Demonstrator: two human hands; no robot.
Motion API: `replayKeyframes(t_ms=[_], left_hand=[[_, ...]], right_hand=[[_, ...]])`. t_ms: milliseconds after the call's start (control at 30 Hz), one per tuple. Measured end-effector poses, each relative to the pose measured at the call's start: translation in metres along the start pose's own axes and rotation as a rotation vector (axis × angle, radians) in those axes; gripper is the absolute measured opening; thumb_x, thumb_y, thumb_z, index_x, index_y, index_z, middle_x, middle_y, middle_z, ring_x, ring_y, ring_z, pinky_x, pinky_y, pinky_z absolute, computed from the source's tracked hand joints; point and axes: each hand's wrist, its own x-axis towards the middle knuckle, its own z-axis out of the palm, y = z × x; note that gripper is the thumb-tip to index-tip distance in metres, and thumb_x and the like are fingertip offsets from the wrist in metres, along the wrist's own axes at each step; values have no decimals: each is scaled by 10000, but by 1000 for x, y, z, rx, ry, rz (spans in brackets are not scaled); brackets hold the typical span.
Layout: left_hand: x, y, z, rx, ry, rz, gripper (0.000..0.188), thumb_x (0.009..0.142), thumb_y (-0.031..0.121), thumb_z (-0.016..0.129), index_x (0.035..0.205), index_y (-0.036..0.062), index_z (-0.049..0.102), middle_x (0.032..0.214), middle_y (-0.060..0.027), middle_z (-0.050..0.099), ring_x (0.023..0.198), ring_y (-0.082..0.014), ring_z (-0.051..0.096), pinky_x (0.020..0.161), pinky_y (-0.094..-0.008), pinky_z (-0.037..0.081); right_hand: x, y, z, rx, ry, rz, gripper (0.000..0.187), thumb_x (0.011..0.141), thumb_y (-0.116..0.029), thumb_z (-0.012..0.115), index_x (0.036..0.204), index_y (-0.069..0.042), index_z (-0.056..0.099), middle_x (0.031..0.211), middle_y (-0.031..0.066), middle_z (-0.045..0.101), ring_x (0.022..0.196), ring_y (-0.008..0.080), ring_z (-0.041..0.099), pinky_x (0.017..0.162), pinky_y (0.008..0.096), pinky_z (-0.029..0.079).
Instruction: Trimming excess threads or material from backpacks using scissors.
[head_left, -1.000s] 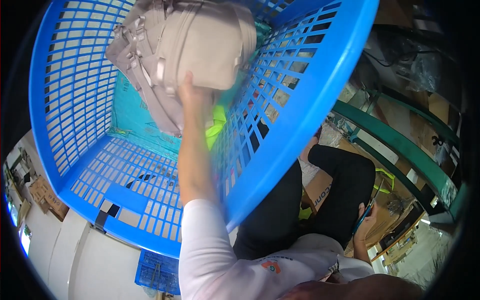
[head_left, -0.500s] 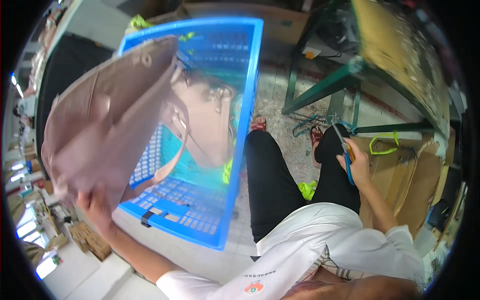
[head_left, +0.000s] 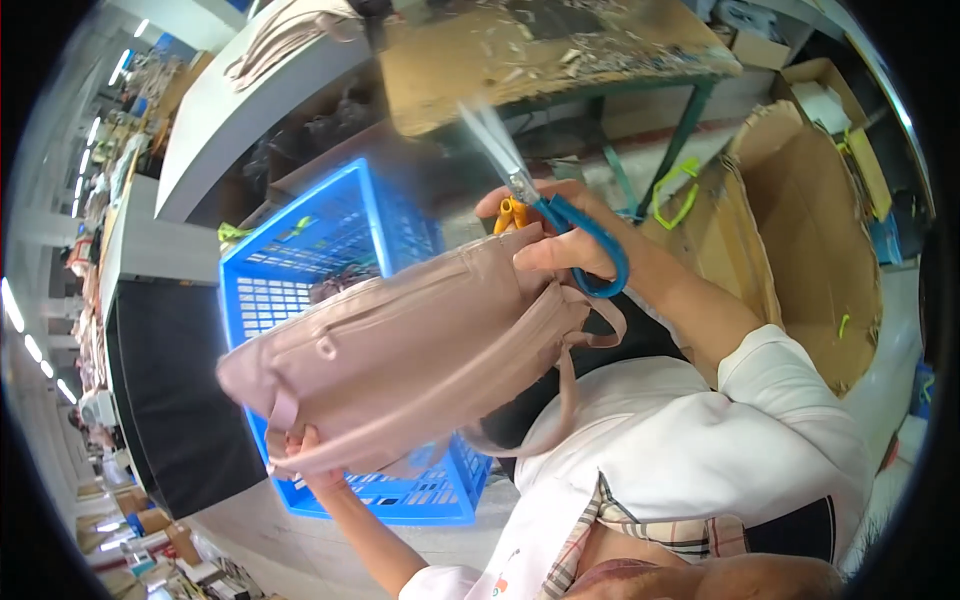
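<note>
here, the left grip (head_left: 314, 458), partly hidden, clasps a bag (head_left: 400, 350) that masks part of a crate (head_left: 374, 215); opposite, the right grip (head_left: 572, 238) clutches scissors (head_left: 521, 185), their blade tips blurred.

No readable text. 1 printed mark only: small orange-red emblem (head_left: 506, 577) with a bit of green, on front of white shirt (head_left: 690, 425), close to bottom edge of view. Sits at an angle, partly lost in the fabric; any lettering in it too small to make out. Cartons (head_left: 183, 542) at lower left: too small, blurred for print.
</note>
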Motion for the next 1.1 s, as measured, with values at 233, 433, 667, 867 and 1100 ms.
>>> replayKeyframes(t_ms=[233,433,667,867,1100], left_hand=[[31,-41,-15,51,-300,-325,251,814,65,523,1060,114,518,936,-29,567,864,-115,529,780,-280,438],[42,54,83,2026,34,-76,217,825,142,458,939,-7,568,866,-199,619,754,-365,611,654,-426,484],[72,15,232,709,-772,143,949,638,410,733,1343,11,240,1345,-184,327,1254,-276,301,1030,-364,211],[93,-44,206,671,-1067,-146,886,568,447,764,1219,-47,423,1001,-129,554,925,-190,503,823,-287,385],[80,-8,142,580,-696,-30,186,655,170,664,651,34,537,644,5,496,610,-78,416,548,-213,311]], right_hand=[[-41,29,-14,-91,158,59,379,683,-100,645,1052,-69,562,780,-22,477,716,78,435,682,208,377],[-49,24,-19,-83,83,40,344,697,-54,640,1034,-59,569,800,5,545,758,71,498,715,202,402],[-45,17,-6,1,-73,-78,348,695,-39,636,1035,-55,565,852,46,619,800,90,562,753,214,420],[-52,21,-4,38,-17,6,409,658,-48,647,1059,-69,568,808,-17,512,716,55,481,672,200,391],[-59,58,-34,6,-7,109,429,663,-115,722,1064,-85,572,792,-2,514,726,66,480,711,209,422]])
